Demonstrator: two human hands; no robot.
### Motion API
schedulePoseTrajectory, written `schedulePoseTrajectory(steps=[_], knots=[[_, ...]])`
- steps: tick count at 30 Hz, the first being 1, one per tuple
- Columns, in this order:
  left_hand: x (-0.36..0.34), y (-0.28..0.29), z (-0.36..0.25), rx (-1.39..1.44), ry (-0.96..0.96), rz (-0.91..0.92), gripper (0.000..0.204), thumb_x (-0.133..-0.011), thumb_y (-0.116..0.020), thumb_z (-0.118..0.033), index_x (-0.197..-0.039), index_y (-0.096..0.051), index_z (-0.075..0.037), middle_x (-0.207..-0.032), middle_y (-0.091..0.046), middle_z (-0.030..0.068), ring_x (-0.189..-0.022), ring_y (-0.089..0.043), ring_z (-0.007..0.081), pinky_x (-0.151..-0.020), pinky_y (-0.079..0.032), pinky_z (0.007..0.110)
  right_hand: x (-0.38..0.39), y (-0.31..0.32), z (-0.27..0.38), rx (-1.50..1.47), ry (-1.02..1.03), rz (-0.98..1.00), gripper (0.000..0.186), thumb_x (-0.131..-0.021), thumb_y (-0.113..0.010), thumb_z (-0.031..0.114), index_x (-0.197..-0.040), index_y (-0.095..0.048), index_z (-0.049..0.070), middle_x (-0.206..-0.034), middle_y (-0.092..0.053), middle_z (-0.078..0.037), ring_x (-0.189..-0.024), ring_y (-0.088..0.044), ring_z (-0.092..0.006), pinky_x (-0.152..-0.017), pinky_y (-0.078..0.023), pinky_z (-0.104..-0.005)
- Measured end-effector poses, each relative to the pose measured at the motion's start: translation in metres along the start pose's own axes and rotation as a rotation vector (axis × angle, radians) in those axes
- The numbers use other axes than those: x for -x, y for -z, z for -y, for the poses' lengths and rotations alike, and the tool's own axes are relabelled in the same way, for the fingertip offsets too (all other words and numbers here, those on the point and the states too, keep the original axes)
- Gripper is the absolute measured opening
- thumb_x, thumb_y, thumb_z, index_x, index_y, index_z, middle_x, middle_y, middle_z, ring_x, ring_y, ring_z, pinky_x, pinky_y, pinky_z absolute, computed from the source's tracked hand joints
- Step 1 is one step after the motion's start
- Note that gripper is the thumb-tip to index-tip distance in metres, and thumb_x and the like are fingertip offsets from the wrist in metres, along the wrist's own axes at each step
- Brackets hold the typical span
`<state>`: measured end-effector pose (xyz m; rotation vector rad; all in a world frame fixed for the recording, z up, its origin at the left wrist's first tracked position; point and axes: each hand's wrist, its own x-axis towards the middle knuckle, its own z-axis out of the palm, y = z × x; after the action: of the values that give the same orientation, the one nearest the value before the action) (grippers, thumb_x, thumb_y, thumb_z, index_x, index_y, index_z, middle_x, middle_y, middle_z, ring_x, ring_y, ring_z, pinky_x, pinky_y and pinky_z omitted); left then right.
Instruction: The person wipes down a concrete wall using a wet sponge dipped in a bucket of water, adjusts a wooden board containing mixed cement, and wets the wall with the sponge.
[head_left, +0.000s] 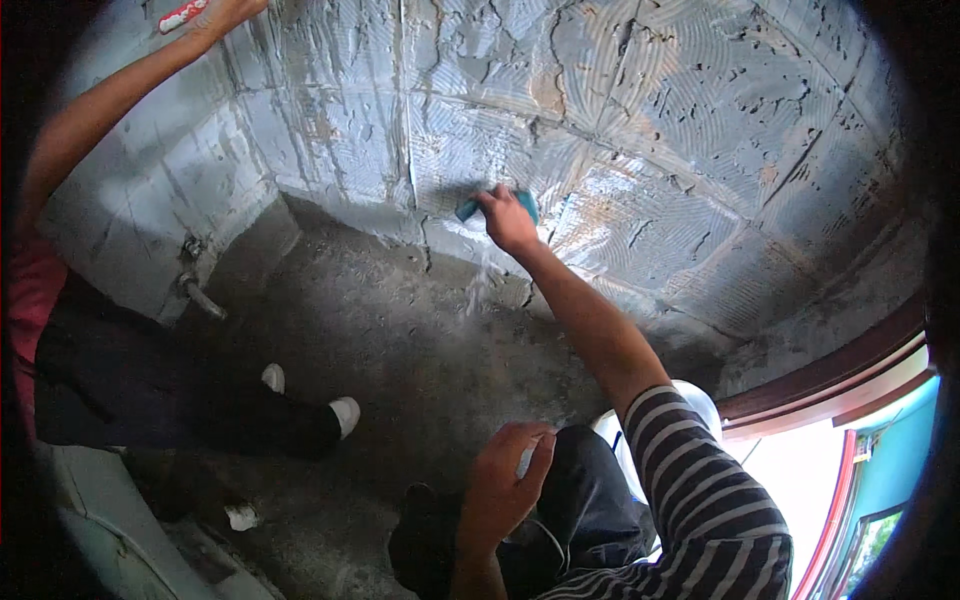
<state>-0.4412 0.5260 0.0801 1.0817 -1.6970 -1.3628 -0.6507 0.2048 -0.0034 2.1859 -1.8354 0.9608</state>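
My right hand (510, 220), at the end of a striped sleeve, grips a teal pad or sponge (468, 207) against the ridged grey wall (660, 230). White wet streaks run down below it, partly onto the floor. My left hand (505, 480) is by my dark-trousered knee (590, 480), fingers curled, with something pale showing inside that I cannot make out.
Another person's hand (215, 20) holds a red-and-white tool (180, 15) at the upper left; their legs and white shoes (345, 417) are on the left. A pipe (205, 297) juts from the left wall. A white bucket (700, 405) sits behind my arm, beside a bright opening (790, 480).
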Motion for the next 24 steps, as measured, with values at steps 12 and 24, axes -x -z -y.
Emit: schedulePoseTrajectory(steps=[12, 24], knots=[[-0.007, 0.009, 0.003, 0.127, -0.047, 0.018, 0.021, -0.092, -0.054, -0.021, -0.099, -0.062, -0.003, -0.096, -0.064, 0.0135, -0.091, -0.063, 0.024, -0.079, -0.049, 0.037, 0.021, 0.052, 0.012, -1.444, -0.601, -0.113, 0.043, -0.094, -0.049, 0.034, -0.117, -0.05, -0.002, -0.107, -0.057, -0.011, -0.099, -0.052, -0.0207, -0.091, -0.039, -0.0353], [-0.018, 0.011, 0.009, 0.134, 0.017, 0.088, 0.021, -0.091, -0.055, -0.02, -0.1, -0.062, -0.003, -0.098, -0.064, 0.0145, -0.092, -0.064, 0.0229, -0.082, -0.049, 0.034, -0.175, 0.217, 0.078, 0.575, -0.031, -0.475, 0.054, -0.078, -0.06, 0.012, -0.13, -0.045, 0.011, -0.115, -0.053, -0.021, -0.096, -0.059, -0.0297, -0.081, -0.048, -0.043]])
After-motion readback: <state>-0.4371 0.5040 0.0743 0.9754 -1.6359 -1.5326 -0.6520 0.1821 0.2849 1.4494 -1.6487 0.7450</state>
